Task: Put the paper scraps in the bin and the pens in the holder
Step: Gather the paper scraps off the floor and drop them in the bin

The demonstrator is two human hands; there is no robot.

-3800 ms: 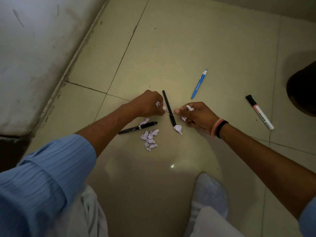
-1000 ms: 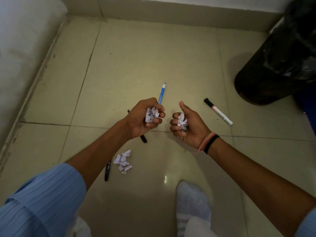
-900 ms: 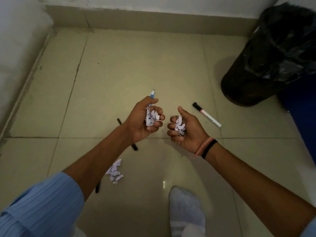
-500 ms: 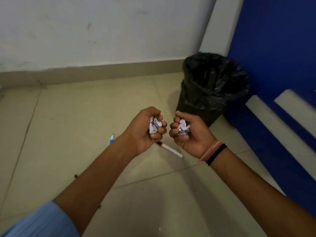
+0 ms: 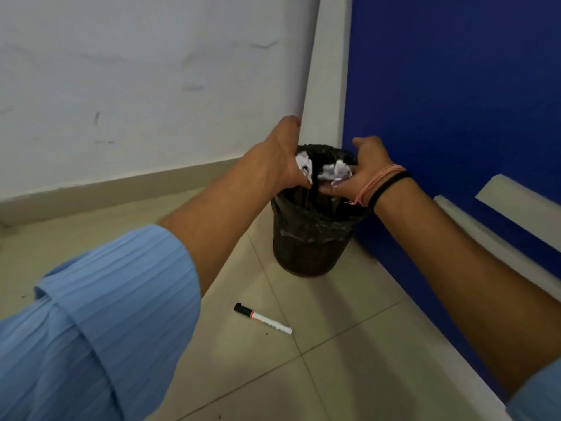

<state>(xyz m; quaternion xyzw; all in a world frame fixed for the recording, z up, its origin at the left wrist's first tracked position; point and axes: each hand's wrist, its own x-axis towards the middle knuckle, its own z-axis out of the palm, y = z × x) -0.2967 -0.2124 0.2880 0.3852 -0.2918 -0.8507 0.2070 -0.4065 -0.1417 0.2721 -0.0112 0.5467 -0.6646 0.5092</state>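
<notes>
White paper scraps (image 5: 304, 166) gripped in two hands, left (image 5: 280, 158), right (image 5: 365, 168), over one bin (image 5: 309, 238); one marker (image 5: 263, 318) on floor.

Left hand (image 5: 280, 156) and right hand (image 5: 362, 168) extended, fingers curled.

The bin (image 5: 309, 238) is dark brown with a black liner bag (image 5: 306, 208). The paper scraps (image 5: 335, 173) are white. The marker (image 5: 263, 322) is white with a black cap and a red band. The sleeve (image 5: 100, 314) is light blue with fine ribs. The wristbands (image 5: 379, 185) are pink and black. The floor tiles (image 5: 349, 360) are beige; one wall (image 5: 136, 86) is white, the other (image 5: 455, 86) deep blue.
</notes>
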